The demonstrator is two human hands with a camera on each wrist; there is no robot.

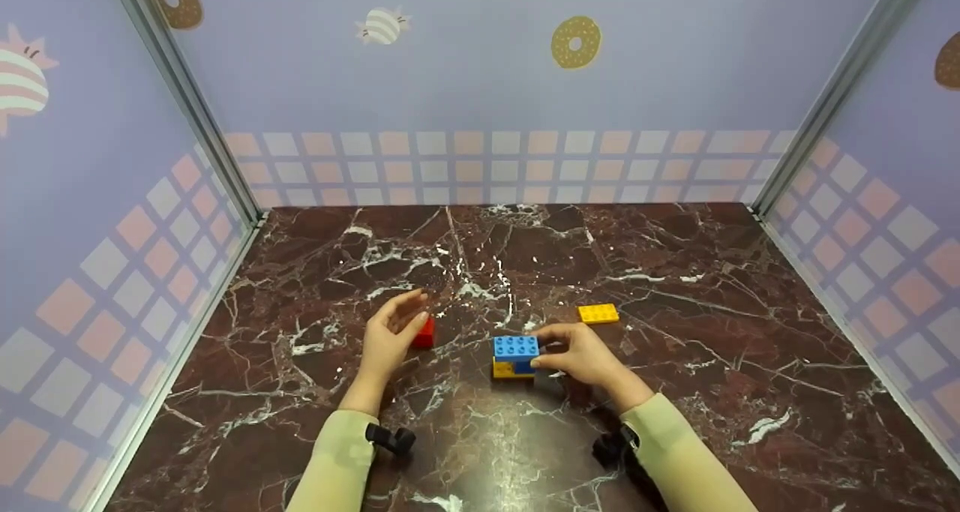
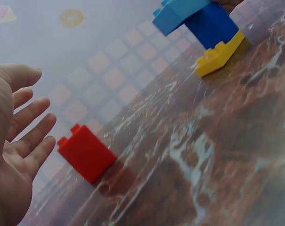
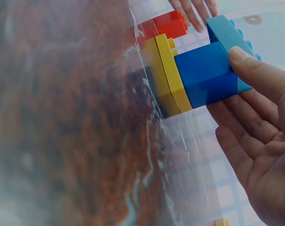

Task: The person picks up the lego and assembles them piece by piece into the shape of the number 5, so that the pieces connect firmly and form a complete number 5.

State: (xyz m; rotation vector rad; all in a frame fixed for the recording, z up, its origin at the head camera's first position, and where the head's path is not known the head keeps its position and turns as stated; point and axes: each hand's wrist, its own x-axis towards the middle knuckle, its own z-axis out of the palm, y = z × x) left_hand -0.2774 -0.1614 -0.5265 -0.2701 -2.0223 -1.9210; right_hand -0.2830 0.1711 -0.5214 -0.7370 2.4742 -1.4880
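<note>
A stack stands on the table: a yellow plate [image 1: 504, 373] at the bottom, a dark blue block [image 2: 212, 26] on its one end, and a light blue brick [image 1: 516, 346] on top, overhanging. My right hand [image 1: 581, 353] holds the stack's right side, its thumb [image 3: 241, 55] at the light blue brick and dark blue block, the fingers on the far side. My left hand [image 1: 386, 336] is beside a red block [image 1: 424, 333], fingers extended and holding nothing; in the left wrist view a gap shows between the hand [image 2: 15, 155] and the upright red block [image 2: 87, 153].
Another yellow plate [image 1: 598, 314] with studs lies flat on the dark marbled table [image 1: 480, 452], behind my right hand. Patterned panels [image 1: 480, 70] with metal corner posts enclose the table at the back and both sides.
</note>
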